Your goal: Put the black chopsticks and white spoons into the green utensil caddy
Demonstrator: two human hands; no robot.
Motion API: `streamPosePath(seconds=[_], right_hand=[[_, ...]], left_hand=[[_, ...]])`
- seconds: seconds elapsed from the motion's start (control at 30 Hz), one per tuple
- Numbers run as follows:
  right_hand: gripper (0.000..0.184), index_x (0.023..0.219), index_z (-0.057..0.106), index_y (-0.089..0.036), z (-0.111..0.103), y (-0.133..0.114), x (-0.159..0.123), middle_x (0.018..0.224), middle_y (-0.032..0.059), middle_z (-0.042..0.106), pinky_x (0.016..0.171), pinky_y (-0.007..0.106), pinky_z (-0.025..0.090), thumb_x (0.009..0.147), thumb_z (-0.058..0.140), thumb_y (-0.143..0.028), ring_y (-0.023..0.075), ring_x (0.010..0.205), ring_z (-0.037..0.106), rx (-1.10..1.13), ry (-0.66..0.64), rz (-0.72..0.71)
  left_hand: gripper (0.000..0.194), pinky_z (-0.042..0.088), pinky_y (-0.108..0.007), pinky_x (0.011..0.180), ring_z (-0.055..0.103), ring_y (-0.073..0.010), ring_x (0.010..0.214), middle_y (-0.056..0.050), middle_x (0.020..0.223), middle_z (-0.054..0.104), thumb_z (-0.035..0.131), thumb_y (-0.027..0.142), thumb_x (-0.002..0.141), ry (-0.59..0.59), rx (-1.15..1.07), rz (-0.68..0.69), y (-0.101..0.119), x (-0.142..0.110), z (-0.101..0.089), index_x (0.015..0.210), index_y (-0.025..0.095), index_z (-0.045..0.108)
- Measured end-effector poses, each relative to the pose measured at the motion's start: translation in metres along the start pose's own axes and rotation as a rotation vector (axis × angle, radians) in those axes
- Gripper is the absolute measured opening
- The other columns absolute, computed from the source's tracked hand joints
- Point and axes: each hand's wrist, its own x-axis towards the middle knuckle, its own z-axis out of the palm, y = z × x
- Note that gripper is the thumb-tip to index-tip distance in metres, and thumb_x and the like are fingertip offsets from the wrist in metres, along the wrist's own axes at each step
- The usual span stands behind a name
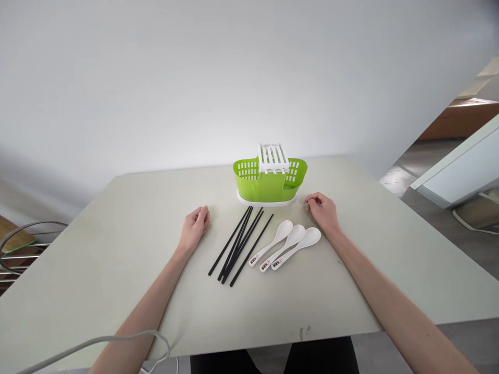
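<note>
My left hand (196, 223) rests on the table in a loose fist, just left of several black chopsticks (236, 252). Those lie in a slanted bunch, some crossing, with one a little apart on the right. Beside them three white spoons (293, 237) lie with bowls pointing away from me and printed labels on the handle ends. My right hand (322, 209) rests right of the spoons, fingers curled in with nothing visible in them. Behind the cutlery stands a green slotted utensil holder (273, 186) with a white base and a white slatted rack on top. Neither hand touches these things.
The pale table (128, 234) reaches back to a white wall (195, 88). A grey cable (101, 339) crosses over my left forearm at the near edge. A wire rack (23, 249) stands beyond the table's left side, and a white panel (463, 161) beyond the right.
</note>
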Motion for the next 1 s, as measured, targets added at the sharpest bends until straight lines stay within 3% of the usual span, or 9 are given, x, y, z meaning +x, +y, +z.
streamPosePath(seconds=[0.5,1.0], right_hand=[[0.023,0.085,0.075,-0.024,0.001,-0.009,-0.007,0.068,-0.0002,0.070,0.074,0.033,0.046,0.080,0.052,-0.030,0.0211,0.070,0.063,-0.070,-0.051,0.007],[0.021,0.085,0.072,-0.025,0.003,-0.013,-0.010,0.068,0.0000,0.070,0.073,0.034,0.047,0.081,0.052,-0.032,0.0219,0.069,0.065,-0.072,-0.062,0.019]], left_hand=[[0.046,0.029,-0.027,0.051,0.034,-0.0130,0.053,0.005,0.059,0.040,0.049,0.061,0.098,-0.028,0.192,-0.056,0.006,-0.003,0.004,0.073,0.022,0.052],[0.046,0.032,-0.028,0.054,0.036,-0.0145,0.055,0.004,0.059,0.043,0.046,0.060,0.099,-0.030,0.282,-0.048,0.007,-0.003,0.003,0.072,0.023,0.053]])
